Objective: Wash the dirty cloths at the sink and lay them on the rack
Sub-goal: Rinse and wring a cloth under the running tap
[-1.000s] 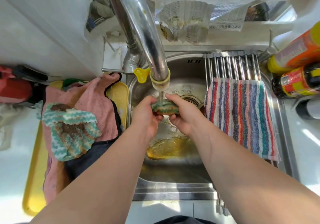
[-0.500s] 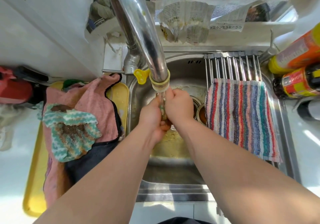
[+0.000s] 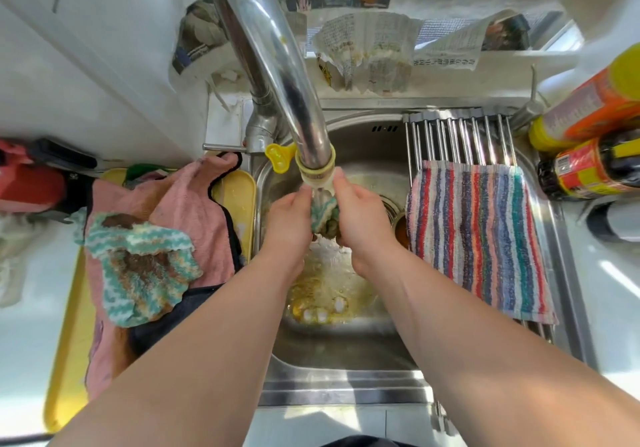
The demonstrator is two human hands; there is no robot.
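Stainless steel sink basin (image 3: 346,353) under a curved chrome tap (image 3: 277,76) with water running. Beneath the spout, left hand (image 3: 289,228) and right hand (image 3: 363,225) both grip a bunched teal-and-white knitted cloth (image 3: 323,212), pressed upright between them, wet, its lower end brown-stained.

The wet cloth (image 3: 323,211) is showing teal-and-white zigzags, possibly brown-stained lower down. The towel (image 3: 478,238) is showing red, blue, teal and white stripes; the pink cloth (image 3: 187,211) is wearing black edging.
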